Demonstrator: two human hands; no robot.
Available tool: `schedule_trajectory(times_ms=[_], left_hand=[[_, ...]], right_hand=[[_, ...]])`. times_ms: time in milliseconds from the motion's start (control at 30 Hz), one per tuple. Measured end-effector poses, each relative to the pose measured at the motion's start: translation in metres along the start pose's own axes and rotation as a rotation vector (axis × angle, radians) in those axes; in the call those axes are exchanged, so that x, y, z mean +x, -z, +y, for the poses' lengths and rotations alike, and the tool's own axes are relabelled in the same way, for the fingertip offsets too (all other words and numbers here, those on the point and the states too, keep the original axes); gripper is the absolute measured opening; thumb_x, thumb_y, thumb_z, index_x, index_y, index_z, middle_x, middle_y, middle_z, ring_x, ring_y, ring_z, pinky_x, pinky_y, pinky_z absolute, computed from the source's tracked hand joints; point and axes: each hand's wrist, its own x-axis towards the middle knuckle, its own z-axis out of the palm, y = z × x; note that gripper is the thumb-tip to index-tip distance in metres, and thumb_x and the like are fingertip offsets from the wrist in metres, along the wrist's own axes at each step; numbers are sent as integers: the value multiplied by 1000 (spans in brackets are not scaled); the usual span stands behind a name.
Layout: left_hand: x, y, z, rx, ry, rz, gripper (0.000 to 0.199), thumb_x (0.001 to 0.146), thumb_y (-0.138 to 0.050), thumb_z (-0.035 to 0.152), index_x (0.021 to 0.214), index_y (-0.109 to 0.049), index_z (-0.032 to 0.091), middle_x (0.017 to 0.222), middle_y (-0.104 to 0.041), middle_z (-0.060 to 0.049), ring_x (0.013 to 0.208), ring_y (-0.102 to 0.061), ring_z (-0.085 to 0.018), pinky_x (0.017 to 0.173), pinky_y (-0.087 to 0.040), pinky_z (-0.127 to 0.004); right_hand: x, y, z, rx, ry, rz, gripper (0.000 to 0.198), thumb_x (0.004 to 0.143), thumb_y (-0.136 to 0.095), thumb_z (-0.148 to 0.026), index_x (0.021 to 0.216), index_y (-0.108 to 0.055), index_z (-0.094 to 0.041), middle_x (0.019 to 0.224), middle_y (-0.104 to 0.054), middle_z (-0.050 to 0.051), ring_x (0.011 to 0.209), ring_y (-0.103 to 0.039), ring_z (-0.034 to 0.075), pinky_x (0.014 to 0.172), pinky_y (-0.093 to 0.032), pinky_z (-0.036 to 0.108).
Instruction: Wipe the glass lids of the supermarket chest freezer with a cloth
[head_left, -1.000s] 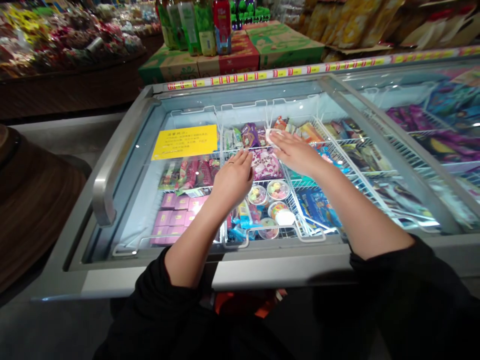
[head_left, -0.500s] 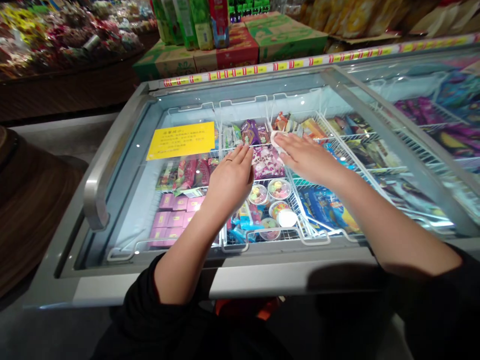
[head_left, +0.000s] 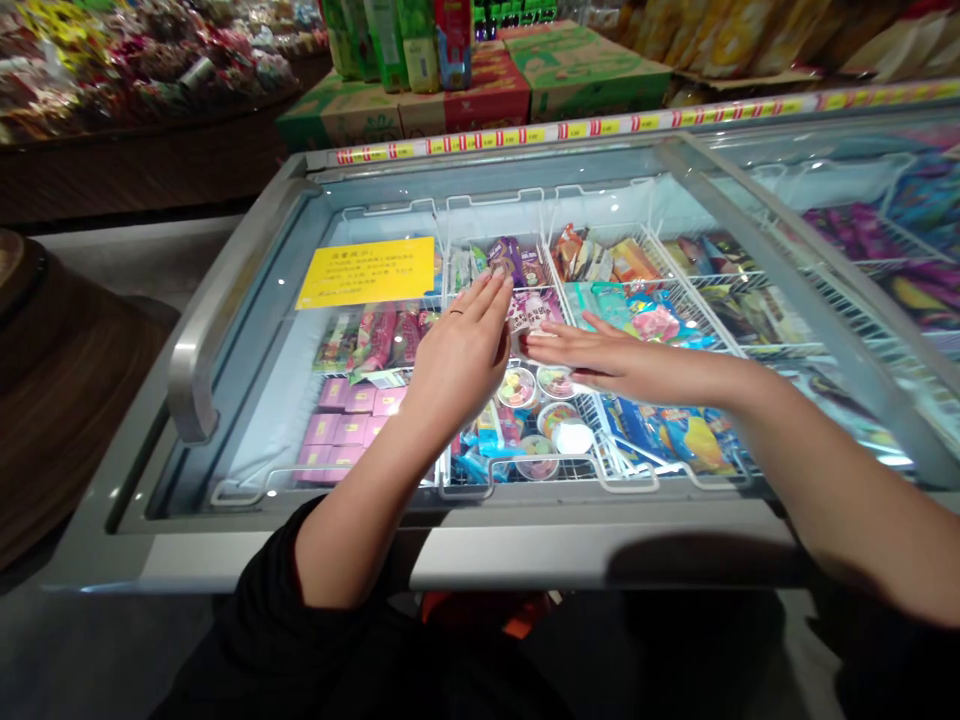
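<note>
My left hand [head_left: 461,350] lies flat on the glass lid [head_left: 262,370] of a chest freezer, fingers stretched together, a thin dark ring on one of them. To its right, my right hand [head_left: 592,358] is laid flat and points left, its fingertips close to the left hand. Under those fingertips a white wipe [head_left: 516,346] is pressed to the glass, mostly covered by the hand. Beneath the lid, wire baskets hold ice cream packs, round tubs [head_left: 556,381] and pink boxes [head_left: 345,428]. A yellow notice [head_left: 367,272] is on the glass at the left.
A curved metal handle [head_left: 193,385] stands up at the lid's left side. A frame bar [head_left: 780,260] crosses the lid on the right. Behind the freezer, a price strip [head_left: 525,137] runs along the edge, with cartons [head_left: 585,70] and green bottles [head_left: 382,45] beyond it.
My right hand has swept toward me and slightly left over the glass with the wipe, turning to point left. My left hand stays nearly in place. The view has shifted slightly.
</note>
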Motion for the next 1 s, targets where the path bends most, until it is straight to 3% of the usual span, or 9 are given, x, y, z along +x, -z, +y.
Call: schedule_trajectory(times_ms=[100, 167, 300, 400, 567, 733, 867, 1000], left_hand=[[-1, -3, 3, -5, -23, -21, 56, 108, -38, 16, 165, -41, 18, 170, -42, -10, 160, -36, -27, 132, -34, -50], [-2, -7, 1, -5, -34, -30, 55, 108, -39, 16, 163, -44, 16, 169, -43, -11, 160, -37, -26, 132, -35, -49], [-4, -12, -10, -6, -27, -20, 55, 107, -42, 17, 162, -45, 18, 168, -46, -10, 158, -40, -25, 131, -38, -49], [-4, -11, -14, 7, 4, -29, 54, 107, -42, 17, 161, -46, 17, 168, -45, -10, 159, -39, -25, 131, -37, -48], [-5, -9, -8, 6, -14, -74, 54, 107, -42, 17, 161, -46, 14, 169, -44, -12, 160, -36, -25, 132, -35, -46], [-9, -10, -1, -16, -86, -66, 53, 109, -41, 22, 161, -44, 15, 170, -42, -11, 160, -36, -25, 132, -35, -46], [-8, -20, 19, -25, -246, -83, 52, 112, -37, 30, 163, -42, 19, 171, -40, -9, 161, -34, -22, 133, -31, -44], [4, -42, 52, 23, -441, -198, 56, 115, -34, 42, 166, -37, 20, 175, -32, -7, 164, -26, -22, 135, -24, -43]], right_hand=[[13, -11, 2, -57, -83, 150, 59, 108, -42, -31, 165, -38, -46, 172, -35, -8, 162, -25, 29, 133, -16, 65], [18, -14, 1, -42, -74, 169, 59, 106, -44, -28, 164, -41, -43, 172, -37, -6, 163, -25, 29, 134, -14, 63], [10, 0, 0, 150, 60, -12, 55, 105, -50, -29, 158, -51, -44, 169, -44, -8, 161, -29, 27, 135, -15, 56], [0, 12, 6, 232, 64, -82, 52, 104, -53, -30, 154, -55, -45, 167, -47, -10, 161, -27, 27, 135, -14, 54], [1, 13, 12, 255, -12, 26, 53, 100, -62, -37, 152, -58, -47, 166, -47, -10, 162, -23, 30, 134, -13, 57], [-5, 27, 6, 403, -113, 186, 62, 92, -74, -49, 151, -61, -38, 161, -57, 0, 152, -48, 34, 129, -34, 56], [-14, 42, 18, 553, -189, 423, 48, 95, -67, -46, 141, -71, -31, 146, -70, 4, 141, -60, 32, 127, -40, 58], [-18, 38, 41, 468, -247, 509, 44, 95, -64, -37, 137, -74, -31, 142, -73, 2, 140, -62, 31, 126, -40, 58]])
